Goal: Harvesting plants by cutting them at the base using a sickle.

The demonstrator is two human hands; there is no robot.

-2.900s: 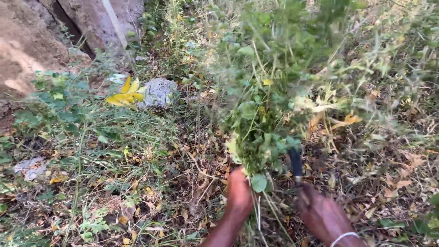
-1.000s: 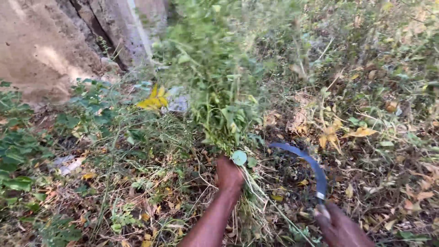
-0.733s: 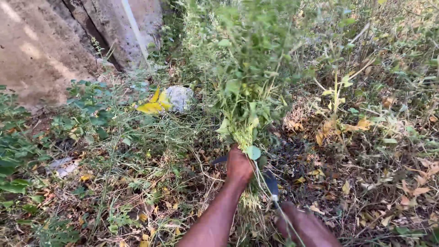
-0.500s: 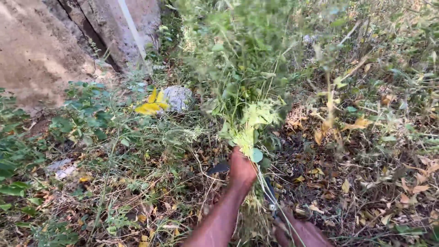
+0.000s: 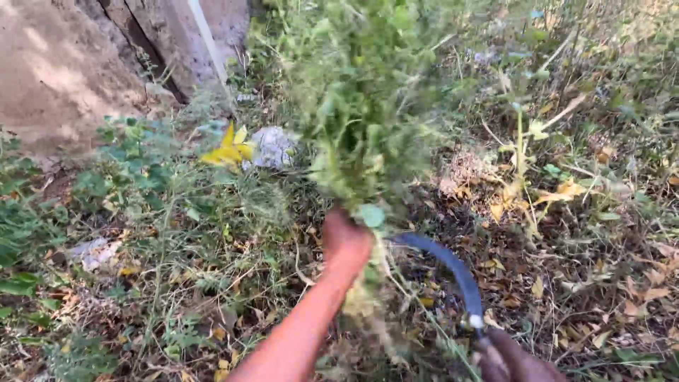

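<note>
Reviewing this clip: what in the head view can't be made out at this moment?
- Right hand: cut off by the bottom edge; its grip on the sickle handle is only partly seen.
- Bunch of weeds: motion-blurred, so single leaves and stems are unclear.
- Left hand: its fingers are hidden behind the stems it clutches.
- Pale crumpled object beside the yellow leaf: too blurred to identify.

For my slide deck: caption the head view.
Left hand grips a leafy green plant bunch while the right hand holds a curved sickle beside its stems.

Dense weeds (image 5: 368,92) ahead, wall (image 5: 64,71) far left; leaf litter (image 5: 580,283) right open
</note>
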